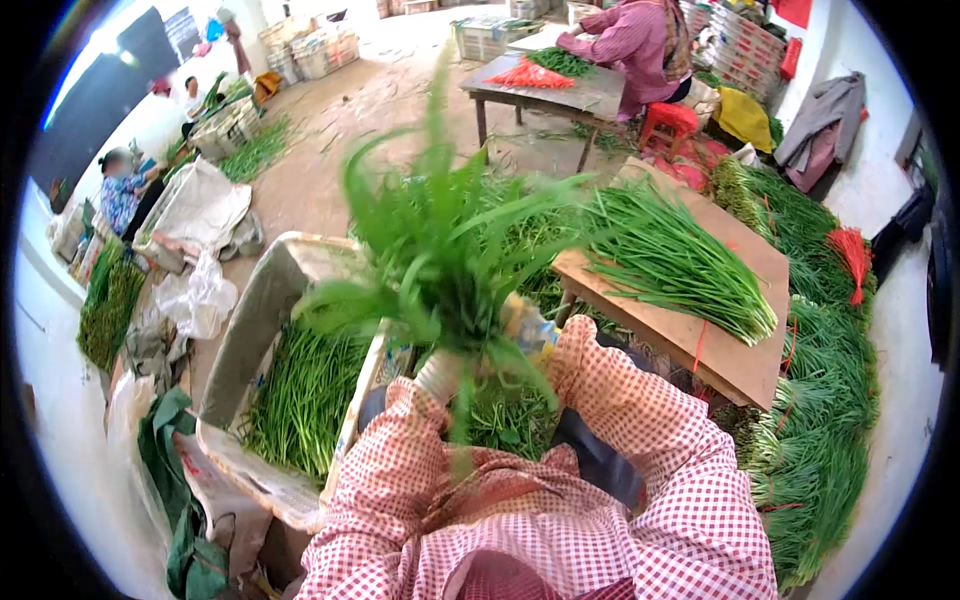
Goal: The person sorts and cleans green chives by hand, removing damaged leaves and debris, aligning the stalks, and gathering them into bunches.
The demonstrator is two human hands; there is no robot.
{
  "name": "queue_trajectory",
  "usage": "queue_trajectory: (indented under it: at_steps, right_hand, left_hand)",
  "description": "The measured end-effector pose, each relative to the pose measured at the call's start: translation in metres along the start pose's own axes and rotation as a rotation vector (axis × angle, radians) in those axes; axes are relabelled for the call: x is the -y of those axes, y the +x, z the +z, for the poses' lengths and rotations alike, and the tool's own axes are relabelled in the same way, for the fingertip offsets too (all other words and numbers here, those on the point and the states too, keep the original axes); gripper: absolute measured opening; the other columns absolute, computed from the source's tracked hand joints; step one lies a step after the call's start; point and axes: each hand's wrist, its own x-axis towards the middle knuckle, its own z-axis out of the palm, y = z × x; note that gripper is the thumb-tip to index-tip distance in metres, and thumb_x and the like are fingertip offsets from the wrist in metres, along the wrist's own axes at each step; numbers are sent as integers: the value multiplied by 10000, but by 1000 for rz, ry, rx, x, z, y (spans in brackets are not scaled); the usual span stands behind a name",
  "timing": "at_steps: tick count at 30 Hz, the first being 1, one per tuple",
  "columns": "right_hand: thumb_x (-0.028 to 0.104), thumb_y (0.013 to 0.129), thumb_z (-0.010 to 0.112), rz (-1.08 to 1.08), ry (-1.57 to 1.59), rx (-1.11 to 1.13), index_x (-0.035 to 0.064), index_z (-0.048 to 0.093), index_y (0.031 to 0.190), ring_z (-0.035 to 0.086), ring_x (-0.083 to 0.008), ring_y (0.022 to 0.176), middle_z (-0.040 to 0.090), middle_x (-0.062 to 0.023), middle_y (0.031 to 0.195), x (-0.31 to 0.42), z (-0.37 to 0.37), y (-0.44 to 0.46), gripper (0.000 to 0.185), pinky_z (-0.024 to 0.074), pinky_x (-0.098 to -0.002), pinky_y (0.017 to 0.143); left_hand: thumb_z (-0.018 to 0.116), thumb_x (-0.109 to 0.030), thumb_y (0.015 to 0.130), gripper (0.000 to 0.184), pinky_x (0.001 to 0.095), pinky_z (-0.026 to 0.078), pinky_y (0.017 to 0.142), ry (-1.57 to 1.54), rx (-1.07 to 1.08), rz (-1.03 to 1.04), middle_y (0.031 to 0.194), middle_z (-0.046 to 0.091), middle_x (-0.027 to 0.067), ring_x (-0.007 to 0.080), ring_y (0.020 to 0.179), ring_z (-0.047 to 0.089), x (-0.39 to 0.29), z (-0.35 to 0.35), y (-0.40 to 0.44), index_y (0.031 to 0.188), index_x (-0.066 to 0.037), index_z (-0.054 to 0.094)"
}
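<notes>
A loose bunch of green chives, its long leaves blurred by motion, stands up in front of my chest. My left hand, in a pale glove, is closed around its lower left side. At the lower right side, my right hand grips the same bunch; its glove shows blue and yellow patches. Leaves hide part of the fingers of both hands. To the right, a neat pile of long chives lies across a small wooden table. Red ties hang at the table's front edge.
A large white crate with more chives stands at my left. Tied chive bundles are stacked along the right wall. Ahead, a person in a pink top sits at another table. Two more people sit at the far left.
</notes>
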Motion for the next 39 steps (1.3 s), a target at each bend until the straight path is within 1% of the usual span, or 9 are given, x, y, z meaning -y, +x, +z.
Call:
queue_trajectory:
  at_steps: [4,6,13,16,23,26,31,33,39]
  right_hand:
    - [231,861,621,489,319,-96,70,348,1405,411,-206,1262,396,-103,1416,29,1,-2,630,345,-331,1060]
    - [194,838,660,1727,-314,-31,73,313,1419,415,-193,1253,393,-95,1417,102,-59,23,687,340,-326,1070]
    - [305,881,588,1526,-1047,372,70,348,1397,471,-213,1187,440,-81,1384,128,-48,-14,616,363,-342,1049]
    - [337,892,556,1416,-529,-808,65,326,1407,490,-206,1171,479,-94,1346,155,-75,-36,627,374,-333,1038]
    - [344,890,532,1711,-1853,159,101,499,1239,527,-230,1094,545,-103,1223,145,-62,-5,426,453,-365,930]
    - [227,907,529,1365,-615,-621,49,551,1192,573,-264,1055,608,-133,1125,92,-39,8,336,482,-413,908]
    - [213,857,602,976,532,-638,32,482,1254,575,-303,1076,595,-151,1133,72,17,-58,452,464,-442,937]
    - [227,831,632,874,720,-417,33,427,1304,563,-315,1103,567,-156,1177,86,26,-102,551,438,-449,976]
    - [145,621,706,1314,-911,1566,137,483,1292,504,-297,1162,549,-92,1189,108,75,-21,707,315,-434,1083]
  left_hand:
    - [421,-378,947,462,442,410,990,40,-144,-52,1280,533,93,237,1121,530,1,-27,-10,1292,-78,488]
    - [441,-356,943,448,442,411,986,113,-236,-76,1261,547,94,242,1115,536,-8,-49,-13,1286,-73,495]
    - [510,-279,929,403,440,413,974,406,-798,-264,1195,597,101,260,1092,558,46,-231,-59,1266,-58,519]
    - [660,-136,818,424,348,469,898,1582,-695,-338,1092,632,115,241,1065,575,11,21,-41,1202,-1,541]
    - [680,-307,829,558,422,436,967,792,-933,-418,1201,560,182,303,1105,546,7,56,-87,1263,-10,492]
    - [587,-512,861,648,384,504,843,189,-936,-407,1179,564,167,263,1022,587,15,70,-86,1249,-2,491]
    - [595,-383,839,601,389,499,882,386,-624,-209,1211,535,158,275,1065,565,3,92,-73,1289,-14,442]
    - [600,-329,825,576,384,506,877,459,-612,-225,1195,546,154,272,1054,572,-1,91,-76,1283,-16,450]
    - [615,-167,780,528,370,527,862,581,-594,-307,1147,580,142,263,1019,595,-11,94,-92,1268,-23,472]
